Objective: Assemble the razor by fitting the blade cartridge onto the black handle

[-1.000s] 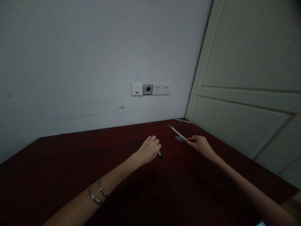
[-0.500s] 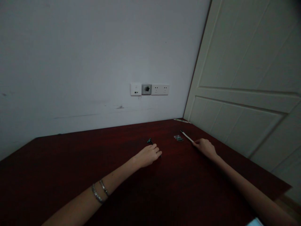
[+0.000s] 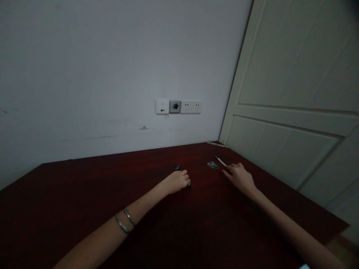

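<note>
My left hand [image 3: 176,182] is closed around a dark, razor-like tool [image 3: 178,168] low over the dark red tabletop. The tool's short crosswise head shows beyond the knuckles and its handle end sticks out below the fingers; the middle is hidden. My right hand [image 3: 240,177] rests at the near end of a thin white stick with a dark tip [image 3: 221,161]. Its thumb is spread away from the fingers, which cover part of the stick. Left of the stick lies a small clear packet [image 3: 213,165] with greenish pieces inside.
A flat pale strip [image 3: 217,144] lies at the table's [image 3: 112,186] back corner. Behind stands a white wall with a socket panel [image 3: 191,107]. A panelled white door [image 3: 288,145] borders the right edge. A pale blue item [image 3: 304,266] shows at the bottom edge.
My right hand has slid forward and left along the stick, and its thumb has come away from the fingers. My left hand has shifted slightly left, still around the tool.
</note>
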### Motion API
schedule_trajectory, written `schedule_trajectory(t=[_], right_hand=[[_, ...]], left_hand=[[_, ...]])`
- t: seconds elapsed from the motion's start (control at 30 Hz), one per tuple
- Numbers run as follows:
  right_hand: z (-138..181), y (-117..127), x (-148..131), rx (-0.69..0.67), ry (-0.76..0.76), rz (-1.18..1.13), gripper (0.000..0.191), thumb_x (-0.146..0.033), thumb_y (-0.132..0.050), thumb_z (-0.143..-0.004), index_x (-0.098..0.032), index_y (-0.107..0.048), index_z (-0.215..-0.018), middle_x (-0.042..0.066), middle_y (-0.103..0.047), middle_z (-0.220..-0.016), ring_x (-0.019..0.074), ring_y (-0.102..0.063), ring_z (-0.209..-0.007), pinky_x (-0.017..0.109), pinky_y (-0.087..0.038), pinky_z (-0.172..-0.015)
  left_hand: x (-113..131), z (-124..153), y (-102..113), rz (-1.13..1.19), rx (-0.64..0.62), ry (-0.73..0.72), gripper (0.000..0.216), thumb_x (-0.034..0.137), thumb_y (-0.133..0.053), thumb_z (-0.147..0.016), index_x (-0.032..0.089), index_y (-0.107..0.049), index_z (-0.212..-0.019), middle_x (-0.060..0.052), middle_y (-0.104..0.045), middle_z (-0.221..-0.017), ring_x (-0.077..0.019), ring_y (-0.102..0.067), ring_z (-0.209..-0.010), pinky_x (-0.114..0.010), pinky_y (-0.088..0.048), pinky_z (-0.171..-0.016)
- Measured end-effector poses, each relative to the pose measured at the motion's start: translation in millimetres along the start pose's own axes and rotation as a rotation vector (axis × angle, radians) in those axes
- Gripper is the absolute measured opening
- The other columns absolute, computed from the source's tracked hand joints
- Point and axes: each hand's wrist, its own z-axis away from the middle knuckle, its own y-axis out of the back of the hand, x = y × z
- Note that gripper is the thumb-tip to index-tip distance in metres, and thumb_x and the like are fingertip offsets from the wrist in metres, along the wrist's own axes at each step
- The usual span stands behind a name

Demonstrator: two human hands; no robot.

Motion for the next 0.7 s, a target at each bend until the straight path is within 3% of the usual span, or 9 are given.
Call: schedule_trajectory(t=[0.23, 0.4, 0.7], right_hand=[[16, 23, -65, -0.024, 0.191, -0.139, 0.030, -0.037, -0.043, -0.086, -0.021, -0.068, -0.092, 0.008, -0.066, -0.091, 0.0229, -0.055, -0.093, 0.032, -0.046, -0.073], [33, 32, -101, -0.055, 0.278, -0.084, 0.028, -0.038, -0.045, -0.086, -0.020, -0.067, -0.089, 0.007, -0.065, -0.087, 0.0208, -0.057, -0.089, 0.027, -0.046, -0.065], [39, 35, -115, -0.018, 0.304, 0.142, 0.022, -0.025, -0.047, -0.086, -0.016, -0.064, -0.076, 0.009, -0.064, -0.081, 0.0215, -0.056, -0.088, 0.022, -0.041, -0.052]], left_hand=[[-5, -4, 0, -0.033, 0.032, -0.070, 0.010, 0.016, -0.049, -0.086, 0.015, -0.056, -0.080, -0.005, -0.062, -0.079, -0.0176, -0.050, -0.086, -0.027, -0.034, -0.066], [-4, -15, 9, -0.101, 0.059, -0.109, 0.008, 0.018, -0.049, -0.086, 0.015, -0.056, -0.084, -0.004, -0.061, -0.081, -0.0173, -0.050, -0.088, -0.027, -0.035, -0.066], [9, -41, 29, -0.148, 0.123, -0.134, 0.010, 0.016, -0.049, -0.085, 0.014, -0.057, -0.080, -0.006, -0.062, -0.082, -0.0179, -0.050, -0.089, -0.028, -0.034, -0.068]])
